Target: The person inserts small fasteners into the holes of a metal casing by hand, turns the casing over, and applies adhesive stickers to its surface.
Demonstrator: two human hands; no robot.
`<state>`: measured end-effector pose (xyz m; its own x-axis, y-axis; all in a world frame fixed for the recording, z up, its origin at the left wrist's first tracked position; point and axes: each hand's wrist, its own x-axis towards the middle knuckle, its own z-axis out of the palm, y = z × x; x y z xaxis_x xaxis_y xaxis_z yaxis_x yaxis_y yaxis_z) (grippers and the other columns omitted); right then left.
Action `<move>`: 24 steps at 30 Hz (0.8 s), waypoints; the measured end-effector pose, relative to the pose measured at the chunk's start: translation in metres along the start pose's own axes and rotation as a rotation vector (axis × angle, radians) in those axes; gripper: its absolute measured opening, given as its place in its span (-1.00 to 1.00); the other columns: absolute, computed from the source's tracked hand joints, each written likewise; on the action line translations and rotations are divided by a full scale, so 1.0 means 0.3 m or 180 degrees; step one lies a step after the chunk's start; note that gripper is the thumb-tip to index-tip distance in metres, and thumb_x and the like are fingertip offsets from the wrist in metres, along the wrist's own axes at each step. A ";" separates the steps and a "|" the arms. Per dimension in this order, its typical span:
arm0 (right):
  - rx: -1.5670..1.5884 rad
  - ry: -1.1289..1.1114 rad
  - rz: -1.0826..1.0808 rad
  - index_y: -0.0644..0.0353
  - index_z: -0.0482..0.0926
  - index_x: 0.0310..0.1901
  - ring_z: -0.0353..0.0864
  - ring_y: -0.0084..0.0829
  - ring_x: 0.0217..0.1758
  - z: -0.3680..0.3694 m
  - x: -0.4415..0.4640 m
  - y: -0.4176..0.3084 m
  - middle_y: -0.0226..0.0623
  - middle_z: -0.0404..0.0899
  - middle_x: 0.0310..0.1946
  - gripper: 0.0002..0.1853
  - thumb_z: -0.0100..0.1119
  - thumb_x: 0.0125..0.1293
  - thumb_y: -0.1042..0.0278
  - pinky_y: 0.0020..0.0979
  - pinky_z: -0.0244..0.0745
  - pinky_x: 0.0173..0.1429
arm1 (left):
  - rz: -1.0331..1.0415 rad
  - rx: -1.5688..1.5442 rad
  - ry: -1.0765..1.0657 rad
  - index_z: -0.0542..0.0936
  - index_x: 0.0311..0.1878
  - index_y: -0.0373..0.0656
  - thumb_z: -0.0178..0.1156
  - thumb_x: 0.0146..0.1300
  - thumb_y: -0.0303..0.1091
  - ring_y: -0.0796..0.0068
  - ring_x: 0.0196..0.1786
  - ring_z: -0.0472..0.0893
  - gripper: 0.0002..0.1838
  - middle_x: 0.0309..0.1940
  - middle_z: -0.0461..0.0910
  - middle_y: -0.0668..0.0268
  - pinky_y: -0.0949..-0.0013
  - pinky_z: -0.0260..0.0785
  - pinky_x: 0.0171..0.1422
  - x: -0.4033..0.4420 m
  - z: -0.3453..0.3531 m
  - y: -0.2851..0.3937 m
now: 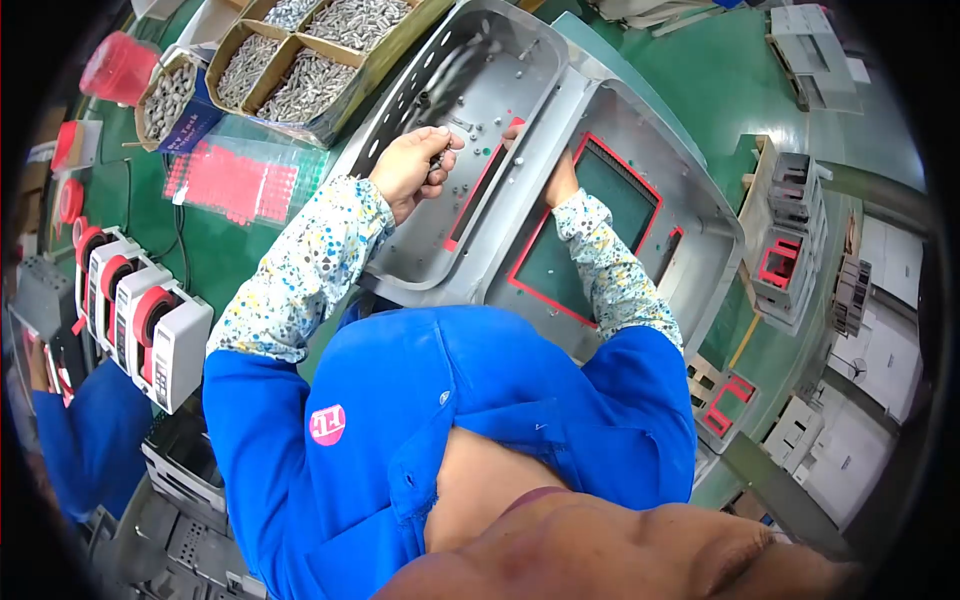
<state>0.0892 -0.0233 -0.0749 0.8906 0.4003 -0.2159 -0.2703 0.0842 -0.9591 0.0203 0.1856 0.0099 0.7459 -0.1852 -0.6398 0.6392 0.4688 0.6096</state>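
A large grey housing [480,262] with two hollow halves lies in front of me, its openings edged with red strips [622,163]. Over the left half, my left hand [410,170] is closed, thumb and fingers pinched on small metal parts [436,160] that are partly hidden. My right hand [560,182] reaches into the housing at the middle ridge. Its fingers are mostly hidden behind that ridge, so what they touch cannot be made out. Several small fasteners [476,137] are on the floor of the left half.
Boxes of metal fasteners [305,88] stand at the upper left, above a bag of red pieces [235,182]. White tape dispensers [160,335] are at the left, near a co-worker's blue sleeve [110,430]. Grey parts [790,255] stand at the right.
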 end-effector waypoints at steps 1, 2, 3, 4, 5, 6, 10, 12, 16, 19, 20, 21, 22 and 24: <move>-0.0971 -0.0038 -0.0507 0.24 0.53 -0.31 0.50 -0.50 -0.31 0.026 -0.013 -0.005 -0.29 0.53 -0.41 -0.85 0.12 0.08 0.41 -0.47 0.41 -0.21 | 0.0063 0.0026 -0.0024 0.38 -0.26 -0.16 -0.11 0.28 -0.25 0.78 -0.68 0.15 -0.82 -0.63 0.29 0.50 0.68 -0.04 -0.68 -0.002 -0.004 0.004; -0.1942 -0.0050 -0.1009 0.22 0.54 -0.31 0.49 -0.48 -0.31 0.038 -0.022 0.002 -0.29 0.52 -0.41 -0.86 0.11 0.08 0.39 -0.46 0.40 -0.20 | 0.0114 0.0071 -0.0069 0.38 -0.27 -0.15 -0.11 0.28 -0.25 0.78 -0.69 0.15 -0.82 -0.64 0.29 0.51 0.68 -0.05 -0.68 -0.003 -0.009 0.006; -0.1539 -0.0016 -0.0933 0.27 0.53 -0.32 0.50 -0.44 -0.39 0.049 -0.023 0.036 -0.27 0.52 -0.42 -0.77 0.02 0.12 0.28 -0.43 0.44 -0.30 | 0.0112 -0.0060 -0.0023 0.38 -0.28 -0.14 -0.10 0.28 -0.25 0.78 -0.70 0.14 -0.82 -0.65 0.29 0.51 0.68 -0.06 -0.69 0.002 -0.016 0.002; -0.1137 0.0047 -0.0876 0.32 0.52 -0.32 0.50 -0.41 -0.47 0.057 -0.019 0.080 -0.26 0.52 -0.43 -0.66 -0.07 0.16 0.17 -0.40 0.47 -0.40 | 0.0102 -0.0093 -0.0016 0.38 -0.30 -0.14 -0.10 0.28 -0.25 0.78 -0.70 0.13 -0.82 -0.65 0.28 0.51 0.67 -0.06 -0.69 0.006 -0.020 0.001; -0.0821 -0.0166 -0.0881 0.32 0.52 -0.35 0.49 -0.41 -0.49 0.071 -0.007 0.095 -0.29 0.51 -0.46 -0.68 -0.05 0.15 0.18 -0.39 0.47 -0.42 | 0.0080 -0.0097 0.0042 0.38 -0.30 -0.14 -0.10 0.28 -0.25 0.78 -0.70 0.13 -0.82 -0.64 0.28 0.51 0.67 -0.07 -0.70 0.004 -0.013 0.002; -0.1121 -0.0141 -0.0898 0.26 0.52 -0.31 0.52 -0.40 -0.47 0.075 -0.022 0.103 -0.29 0.53 -0.45 -0.73 -0.01 0.12 0.21 -0.38 0.46 -0.38 | 0.0068 -0.0101 0.0105 0.39 -0.30 -0.14 -0.10 0.28 -0.24 0.77 -0.70 0.13 -0.82 -0.64 0.29 0.51 0.67 -0.07 -0.70 0.003 -0.006 0.005; -0.3054 0.0117 -0.1606 0.11 0.50 -0.22 0.55 -0.30 -0.26 0.074 0.002 0.079 -0.24 0.54 -0.32 -0.78 0.04 0.06 0.30 -0.38 0.43 -0.22 | 0.0008 0.0025 0.0069 0.38 -0.29 -0.12 -0.11 0.28 -0.22 0.76 -0.70 0.15 -0.81 -0.64 0.29 0.51 0.66 -0.06 -0.70 0.009 -0.005 -0.003; -0.3148 0.0144 -0.1835 0.11 0.50 -0.22 0.54 -0.31 -0.24 0.076 0.035 0.101 -0.25 0.54 -0.30 -0.78 0.04 0.05 0.34 -0.38 0.41 -0.19 | -0.0046 0.0164 0.0110 0.38 -0.30 -0.12 -0.11 0.28 -0.22 0.75 -0.70 0.16 -0.81 -0.65 0.30 0.51 0.66 -0.06 -0.70 0.014 -0.002 -0.006; -0.2793 0.0424 -0.2396 0.18 0.49 -0.37 0.44 -0.29 -0.43 0.124 0.072 0.070 -0.28 0.41 -0.54 -0.87 0.04 -0.01 0.40 -0.34 0.33 -0.34 | -0.0078 0.0329 0.0155 0.39 -0.35 -0.12 -0.13 0.28 -0.22 0.72 -0.70 0.18 -0.79 -0.67 0.32 0.47 0.63 0.00 -0.68 0.033 -0.017 -0.020; -0.3202 0.0508 -0.2820 0.19 0.41 -0.55 0.35 -0.38 -0.53 0.135 0.076 0.047 -0.33 0.24 -0.64 -0.95 0.01 -0.04 0.44 -0.37 0.26 -0.44 | -0.0085 0.0350 0.0208 0.39 -0.35 -0.12 -0.13 0.28 -0.23 0.71 -0.71 0.18 -0.80 -0.68 0.32 0.46 0.63 -0.01 -0.69 0.036 -0.018 -0.022; -0.3300 0.0441 -0.2855 0.18 0.39 -0.57 0.33 -0.42 -0.55 0.134 0.073 0.045 -0.34 0.20 -0.65 -0.95 -0.01 -0.04 0.45 -0.40 0.25 -0.46 | -0.0082 0.0355 0.0212 0.39 -0.35 -0.13 -0.13 0.28 -0.23 0.71 -0.71 0.18 -0.80 -0.68 0.32 0.46 0.63 -0.01 -0.70 0.036 -0.017 -0.021; -0.2834 0.0266 -0.2285 0.15 0.35 -0.60 0.30 -0.55 -0.59 0.141 0.059 0.049 -0.43 0.17 -0.67 -0.88 -0.07 0.05 0.45 -0.48 0.21 -0.54 | -0.0092 0.0390 0.0186 0.39 -0.35 -0.13 -0.13 0.28 -0.23 0.71 -0.71 0.18 -0.80 -0.68 0.32 0.46 0.63 -0.01 -0.70 0.036 -0.015 -0.021; -0.1980 -0.0009 -0.1824 0.13 0.30 -0.66 0.25 -0.64 -0.65 0.123 0.083 0.104 -0.52 0.16 -0.68 -0.76 -0.16 0.16 0.45 -0.52 0.16 -0.62 | -0.0077 0.0376 0.0178 0.39 -0.34 -0.13 -0.13 0.28 -0.24 0.71 -0.71 0.18 -0.80 -0.67 0.32 0.46 0.63 -0.02 -0.70 0.035 -0.013 -0.022; -0.1350 -0.0056 -0.1873 0.10 0.25 -0.71 0.20 -0.68 -0.69 0.124 0.108 0.125 -0.58 0.17 -0.71 -0.69 -0.17 0.21 0.44 -0.54 0.12 -0.65 | -0.0079 0.0410 0.0128 0.39 -0.33 -0.14 -0.13 0.28 -0.24 0.71 -0.71 0.18 -0.80 -0.67 0.32 0.46 0.64 -0.02 -0.71 0.037 -0.013 -0.023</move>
<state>0.0942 0.0268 -0.1110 0.8379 0.4127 0.3573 0.4201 -0.0695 -0.9048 0.0235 0.1836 -0.0032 0.7231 -0.1593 -0.6721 0.6780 0.3494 0.6467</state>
